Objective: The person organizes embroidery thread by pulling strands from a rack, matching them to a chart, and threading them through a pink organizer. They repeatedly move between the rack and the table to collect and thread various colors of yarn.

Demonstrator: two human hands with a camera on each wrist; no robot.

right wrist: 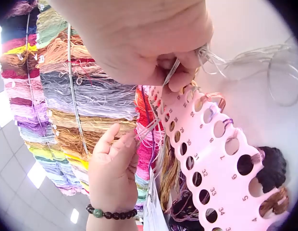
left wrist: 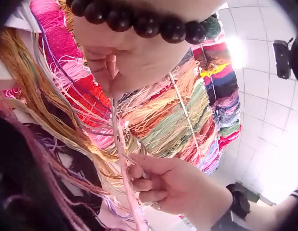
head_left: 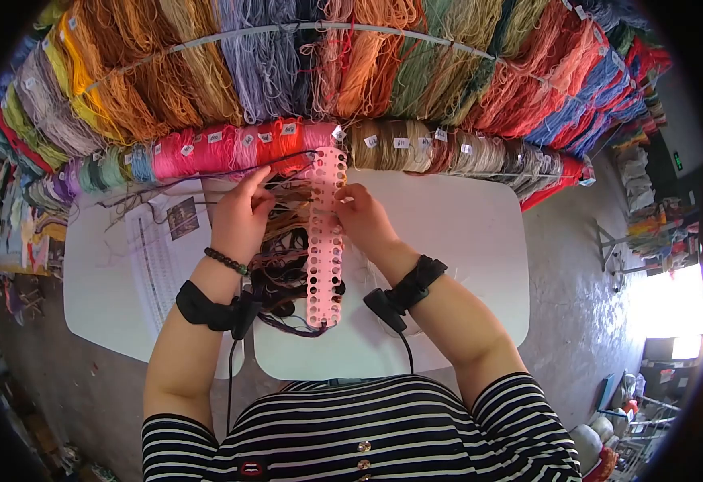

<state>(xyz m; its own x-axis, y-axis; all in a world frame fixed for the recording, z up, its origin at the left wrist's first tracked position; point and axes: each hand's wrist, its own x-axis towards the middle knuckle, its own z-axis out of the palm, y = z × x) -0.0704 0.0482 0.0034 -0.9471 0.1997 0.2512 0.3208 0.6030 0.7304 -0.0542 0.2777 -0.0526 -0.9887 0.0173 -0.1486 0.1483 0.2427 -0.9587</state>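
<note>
A pink strip with numbered holes (head_left: pixel 324 265) lies lengthwise on the table, coloured threads looped through holes along its edges. At its left side my left hand (head_left: pixel 239 213) pinches pale thread (right wrist: pixel 148 129) between thumb and fingers, as the right wrist view shows. Across the strip, my right hand (head_left: pixel 364 218) pinches pale strands (right wrist: pixel 172 71) close to the holes, their loose ends trailing away over the white surface. Brown, gold and dark threads (head_left: pixel 281 265) hang from the strip's left side.
Tagged skeins (head_left: pixel 287 140) line the table's (head_left: pixel 456 241) far edge, with more thread (head_left: pixel 271 72) hanging behind. A printed sheet (head_left: pixel 155 257) lies at the left. Dark threads (head_left: pixel 199 181) stretch leftward from the strip's far end.
</note>
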